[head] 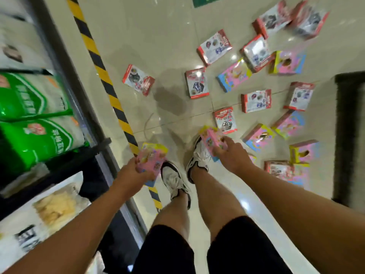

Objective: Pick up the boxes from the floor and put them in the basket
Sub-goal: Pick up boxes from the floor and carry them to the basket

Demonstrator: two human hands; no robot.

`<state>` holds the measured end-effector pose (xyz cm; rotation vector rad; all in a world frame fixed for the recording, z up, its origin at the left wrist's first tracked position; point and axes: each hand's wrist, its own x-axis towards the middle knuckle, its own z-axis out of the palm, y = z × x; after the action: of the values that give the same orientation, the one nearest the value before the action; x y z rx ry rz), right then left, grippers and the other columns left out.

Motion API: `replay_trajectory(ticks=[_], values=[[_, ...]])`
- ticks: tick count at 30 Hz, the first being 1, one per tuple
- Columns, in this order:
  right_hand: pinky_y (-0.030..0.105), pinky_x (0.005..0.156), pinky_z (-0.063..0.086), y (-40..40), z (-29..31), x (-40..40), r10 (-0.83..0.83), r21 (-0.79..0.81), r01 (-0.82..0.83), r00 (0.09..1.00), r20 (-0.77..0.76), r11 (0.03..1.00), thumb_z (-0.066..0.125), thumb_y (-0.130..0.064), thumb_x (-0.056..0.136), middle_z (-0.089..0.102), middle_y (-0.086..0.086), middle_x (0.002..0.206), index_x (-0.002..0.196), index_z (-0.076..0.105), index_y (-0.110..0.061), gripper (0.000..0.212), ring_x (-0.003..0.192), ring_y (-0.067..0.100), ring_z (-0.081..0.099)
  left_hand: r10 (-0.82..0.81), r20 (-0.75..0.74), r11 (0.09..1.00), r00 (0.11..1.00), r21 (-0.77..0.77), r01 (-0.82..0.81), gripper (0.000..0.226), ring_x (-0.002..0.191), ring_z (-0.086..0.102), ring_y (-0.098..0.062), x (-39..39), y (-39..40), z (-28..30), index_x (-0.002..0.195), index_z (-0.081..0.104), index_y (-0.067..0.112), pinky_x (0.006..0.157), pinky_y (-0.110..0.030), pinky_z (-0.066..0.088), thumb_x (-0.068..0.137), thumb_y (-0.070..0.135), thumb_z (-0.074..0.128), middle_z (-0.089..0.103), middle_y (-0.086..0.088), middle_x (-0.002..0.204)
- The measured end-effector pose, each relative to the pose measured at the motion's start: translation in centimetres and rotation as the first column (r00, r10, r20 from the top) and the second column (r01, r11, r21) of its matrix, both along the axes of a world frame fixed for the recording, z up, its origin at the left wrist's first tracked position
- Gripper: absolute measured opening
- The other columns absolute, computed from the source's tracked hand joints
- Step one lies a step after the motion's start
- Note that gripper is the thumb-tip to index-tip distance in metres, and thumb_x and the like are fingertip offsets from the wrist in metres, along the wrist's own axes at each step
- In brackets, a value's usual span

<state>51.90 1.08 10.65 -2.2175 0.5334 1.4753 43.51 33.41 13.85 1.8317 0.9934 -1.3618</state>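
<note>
Left hand (134, 173) is closed around a pink box (151, 159); right hand (233, 155) grips another pink box (212, 140). The prints on both are blurred. More boxes (256, 99) lie scattered on the floor (167, 46) from twelve to three o'clock of the hands. No basket is identifiable.

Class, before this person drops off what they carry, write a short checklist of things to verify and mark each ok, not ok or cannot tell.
1. Left hand grips a pink box: ok.
2. Right hand grips another pink box: ok.
3. Basket located: cannot tell, none clearly in view.
4. Floor cleared of boxes: not ok, many remain, such as the red box.
5. Footing clear beside the shoes: ok.
</note>
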Motion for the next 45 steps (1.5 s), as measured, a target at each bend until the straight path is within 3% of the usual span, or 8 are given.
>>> replay_trajectory(ticks=[4,8,14,19,30,36,43,45], values=[[0.048,0.105,0.045,-4.3,10.8,0.5,-0.18,0.048,0.182,0.983,-0.04,0.982,0.049,-0.053,0.094,0.056,0.011,0.136,0.143,0.043,-0.019,0.06,0.124,0.035,0.055,-0.029,-0.008,0.999,1.0,-0.021,0.029,0.086,0.108,0.065,-0.026,3.4,-0.5,9.5,0.13,0.056,0.021,0.095,-0.046,0.054,0.056,0.061,0.073,0.066,-0.003,0.122],[0.048,0.11,0.042,-7.9,20.0,0.6,-0.381,0.082,0.384,0.923,-0.053,0.92,0.05,-0.049,0.093,0.052,0.011,0.142,0.141,0.046,-0.016,0.058,0.129,0.033,0.05,-0.025,0.074,1.0,0.997,0.005,0.025,0.067,0.094,0.071,-0.02,7.2,-2.1,17.2,0.108,0.066,0.024,0.089,-0.043,0.055,0.052,0.061,0.068,0.074,-0.001,0.104],[0.039,0.088,0.05,-10.8,29.9,-3.1,-0.612,0.041,0.611,0.791,0.009,0.791,0.057,-0.05,0.087,0.061,0.009,0.122,0.128,0.053,-0.028,0.047,0.103,0.028,0.06,-0.158,0.145,0.987,0.977,-0.005,0.16,0.022,0.095,0.06,-0.022,12.1,-4.9,26.9,0.105,0.056,0.024,0.082,-0.033,0.042,0.092,0.03,0.072,0.065,0.006,0.093],[0.03,0.066,0.047,-11.2,36.5,-5.7,-0.763,0.046,0.762,0.645,0.04,0.646,0.059,-0.037,0.097,0.064,0.006,0.097,0.115,0.053,-0.032,0.02,0.073,0.013,0.059,-0.32,0.14,0.943,0.937,-0.048,0.329,0.048,0.087,0.064,-0.024,16.1,-5.3,32.3,0.102,0.065,0.021,0.075,-0.035,0.047,0.07,0.057,0.066,0.07,-0.005,0.096],[0.02,0.057,0.045,-9.0,45.9,-14.2,-0.923,0.092,0.921,0.367,0.116,0.378,0.06,-0.051,0.093,0.065,0.006,0.115,0.128,0.048,-0.037,0.039,0.083,0.011,0.062,-0.646,0.155,0.756,0.748,-0.007,0.654,0.066,0.08,0.066,-0.033,22.6,-6.9,41.0,0.091,0.07,0.002,0.067,-0.035,0.042,0.062,0.061,0.063,0.069,-0.022,0.089],[0.028,0.066,0.049,-6.3,48.4,-20.6,-0.963,0.071,0.969,0.223,0.152,0.236,0.067,-0.041,0.091,0.064,-0.002,0.099,0.11,0.055,-0.035,0.023,0.082,0.011,0.06,-0.751,0.227,0.637,0.62,0.002,0.771,0.033,0.071,0.061,-0.02,23.4,-10.6,43.6,0.083,0.065,0.01,0.064,-0.029,0.044,0.086,0.042,0.074,0.066,-0.011,0.083],[0.037,0.07,0.055,-2.0,48.4,-27.7,-0.984,0.065,0.994,-0.098,0.151,-0.089,0.066,-0.043,0.09,0.06,0.005,0.102,0.115,0.059,-0.024,0.032,0.089,0.027,0.061,-0.894,0.268,0.376,0.36,0.009,0.927,0.078,0.086,0.067,-0.025,23.9,-15.1,42.1,0.093,0.065,0.013,0.073,-0.035,0.05,0.048,0.076,0.058,0.07,-0.009,0.094],[0.041,0.073,0.059,-1.0,48.3,-29.6,-0.969,0.081,0.98,-0.195,0.154,-0.184,0.067,-0.047,0.089,0.059,0.003,0.107,0.116,0.058,-0.027,0.035,0.093,0.025,0.06,-0.898,0.304,0.336,0.317,0.011,0.942,0.073,0.084,0.069,-0.027,22.5,-18.2,44.3,0.092,0.07,0.01,0.072,-0.034,0.049,0.055,0.072,0.064,0.073,-0.013,0.092]])
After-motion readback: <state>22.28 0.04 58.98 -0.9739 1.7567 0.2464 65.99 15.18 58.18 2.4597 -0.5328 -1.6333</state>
